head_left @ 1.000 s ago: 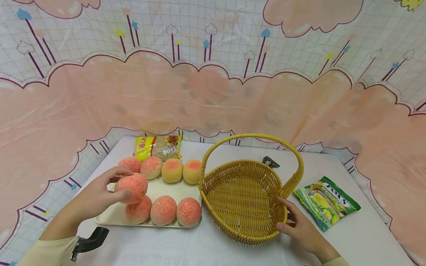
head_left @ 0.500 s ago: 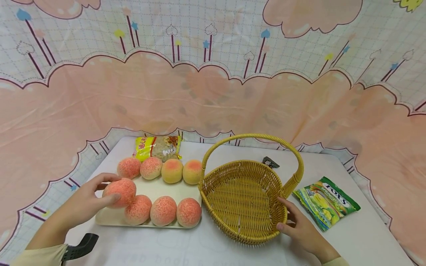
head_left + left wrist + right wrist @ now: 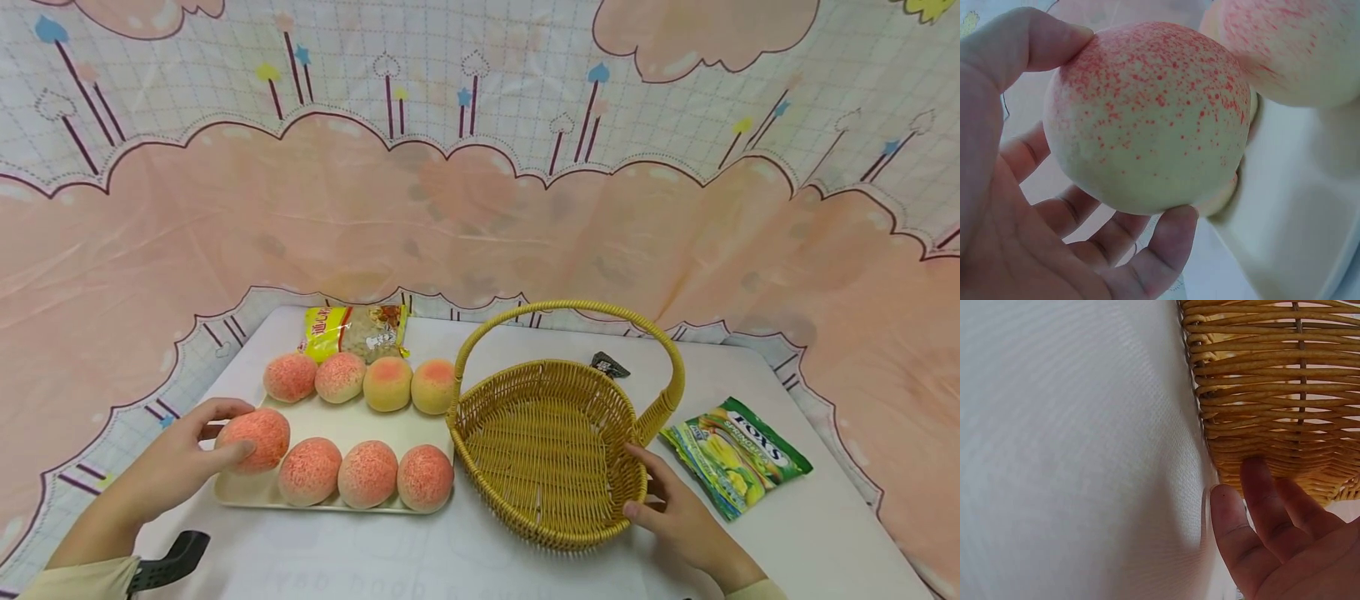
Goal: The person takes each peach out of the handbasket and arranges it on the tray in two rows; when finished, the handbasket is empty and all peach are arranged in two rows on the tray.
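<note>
My left hand (image 3: 176,454) grips a pink-speckled peach (image 3: 258,439) at the left end of a cream tray (image 3: 367,425). In the left wrist view, its thumb and fingers curve round that peach (image 3: 1147,119); the tray (image 3: 1300,206) shows at the right. Three reddish peaches (image 3: 367,474) line the tray's near side. Along its far side runs a row of pink and yellow peaches (image 3: 387,385). My right hand (image 3: 678,512) holds the right rim of a yellow wicker basket (image 3: 543,467), whose inside is bare. In the right wrist view, fingertips touch the basket's woven outer wall (image 3: 1272,394).
A yellow snack packet (image 3: 356,333) lies behind the tray. Right of the basket is a green FOX'S candy bag (image 3: 738,458), and behind it a small dark packet (image 3: 610,366). The tall basket handle (image 3: 570,307) arches upward. A patterned cloth (image 3: 480,225) hangs behind the table.
My left hand has moved left and slightly down with the peach, from above the front row to the tray's left end. My right hand and the basket have stayed still.
</note>
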Action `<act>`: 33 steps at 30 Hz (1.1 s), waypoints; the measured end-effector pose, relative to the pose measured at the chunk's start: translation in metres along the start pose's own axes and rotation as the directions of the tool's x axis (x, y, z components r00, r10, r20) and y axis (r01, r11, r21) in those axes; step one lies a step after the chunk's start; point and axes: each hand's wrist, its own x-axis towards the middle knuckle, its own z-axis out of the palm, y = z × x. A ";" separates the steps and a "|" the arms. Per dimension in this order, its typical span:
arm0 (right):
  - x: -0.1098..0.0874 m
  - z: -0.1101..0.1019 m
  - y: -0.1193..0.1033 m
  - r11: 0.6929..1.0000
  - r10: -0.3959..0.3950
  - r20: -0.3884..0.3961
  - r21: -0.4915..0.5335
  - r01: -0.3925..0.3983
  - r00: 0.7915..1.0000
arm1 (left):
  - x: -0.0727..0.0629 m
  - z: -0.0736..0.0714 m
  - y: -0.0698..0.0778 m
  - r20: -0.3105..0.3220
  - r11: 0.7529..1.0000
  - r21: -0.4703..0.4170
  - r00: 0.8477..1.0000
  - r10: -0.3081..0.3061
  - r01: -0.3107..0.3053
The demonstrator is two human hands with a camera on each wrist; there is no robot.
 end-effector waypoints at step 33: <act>-0.001 0.002 0.001 1.000 -0.019 -0.011 0.004 0.019 1.000 | -0.005 0.016 -0.024 0.020 0.995 -0.054 0.996 -0.084 0.085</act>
